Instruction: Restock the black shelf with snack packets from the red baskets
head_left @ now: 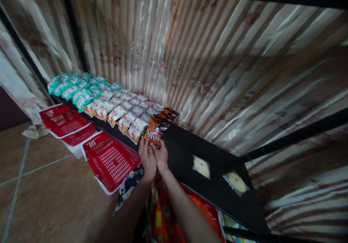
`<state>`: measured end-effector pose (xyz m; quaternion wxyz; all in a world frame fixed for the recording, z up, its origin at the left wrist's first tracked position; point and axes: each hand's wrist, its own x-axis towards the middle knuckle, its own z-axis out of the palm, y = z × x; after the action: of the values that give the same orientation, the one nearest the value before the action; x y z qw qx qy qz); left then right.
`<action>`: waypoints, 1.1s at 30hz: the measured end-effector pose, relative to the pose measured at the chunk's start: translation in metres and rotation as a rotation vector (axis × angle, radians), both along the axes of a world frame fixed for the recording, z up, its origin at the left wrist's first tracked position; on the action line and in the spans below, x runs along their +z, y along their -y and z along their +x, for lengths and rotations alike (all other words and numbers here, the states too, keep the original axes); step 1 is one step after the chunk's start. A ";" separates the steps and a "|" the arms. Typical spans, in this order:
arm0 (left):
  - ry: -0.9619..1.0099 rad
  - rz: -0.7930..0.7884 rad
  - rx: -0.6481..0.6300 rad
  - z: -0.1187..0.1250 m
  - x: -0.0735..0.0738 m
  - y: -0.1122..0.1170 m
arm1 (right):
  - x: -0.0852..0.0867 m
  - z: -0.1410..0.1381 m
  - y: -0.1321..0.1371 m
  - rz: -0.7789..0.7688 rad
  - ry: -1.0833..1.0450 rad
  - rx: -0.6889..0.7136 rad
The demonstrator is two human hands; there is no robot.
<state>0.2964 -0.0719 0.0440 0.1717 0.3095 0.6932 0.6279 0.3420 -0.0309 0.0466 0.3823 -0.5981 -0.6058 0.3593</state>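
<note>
My left hand (148, 159) and my right hand (161, 155) are side by side at the front edge of a black shelf. Both have their fingers closed on the near end of an orange snack packet (153, 131), which carries white lettering. Behind that packet runs a row of orange-and-black packets (166, 118). To its left lie several rows of white-and-orange snack packets (126, 121). Farther left are rows of teal-and-white packets (78, 87). The fingertips are partly hidden against the packet.
Two flat round pale items in clear wrappers, one nearer (202, 166) and one farther right (236, 183), lie on the black shelf (185, 145). Red baskets (112, 159) stand below the front edge at left. A patterned curtain (163, 44) hangs behind; dark frame bars (299, 136) cross at right.
</note>
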 end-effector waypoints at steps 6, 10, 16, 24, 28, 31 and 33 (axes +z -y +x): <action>0.021 0.019 0.077 0.000 -0.007 -0.011 | -0.005 0.001 -0.008 0.050 0.086 0.037; -0.020 0.026 0.115 0.001 -0.009 -0.014 | -0.014 0.005 -0.007 0.047 -0.076 0.057; -0.078 0.014 0.168 0.001 -0.004 -0.020 | -0.020 0.014 -0.001 0.011 -0.312 0.134; -0.080 -0.022 0.248 0.002 -0.007 -0.031 | -0.016 0.044 -0.025 -0.015 -0.392 -0.009; -0.072 -0.051 0.265 0.003 -0.009 -0.034 | -0.013 0.062 -0.067 -0.001 -0.441 -0.111; -0.047 -0.063 0.289 0.005 -0.010 -0.035 | -0.007 0.071 -0.104 0.014 -0.400 -0.145; -0.024 -0.070 0.309 0.006 -0.010 -0.036 | -0.004 0.072 -0.128 0.035 -0.394 -0.153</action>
<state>0.3029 -0.0362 0.0341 0.0753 0.2004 0.7560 0.6186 0.4142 0.0968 0.0429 0.5298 -0.5537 -0.4787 0.4285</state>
